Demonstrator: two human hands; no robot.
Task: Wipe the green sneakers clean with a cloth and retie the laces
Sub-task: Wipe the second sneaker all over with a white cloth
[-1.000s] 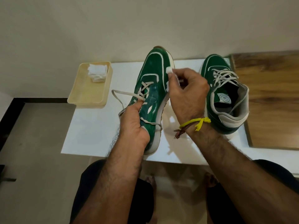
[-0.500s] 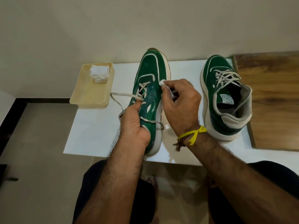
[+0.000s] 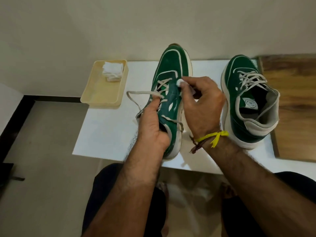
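1. Left hand (image 3: 152, 124) grips the near sneaker (image 3: 169, 93) at its collar, fingers tucked into the opening, thumb lying along the laces (image 3: 160, 95). Shoe is tilted on its side, heel near, toe far.
2. Right hand (image 3: 202, 106) pinches a small white cloth (image 3: 179, 82) between thumb and fingertips, pressed on the green upper just beside the eyelets.
3. 1 loose lace end loops out left over the white table (image 3: 106, 132).
4. Second sneaker (image 3: 248, 100) stands upright at right, laced.
5. Cream tray (image 3: 102, 93) far left holds folded white cloths (image 3: 112, 71).
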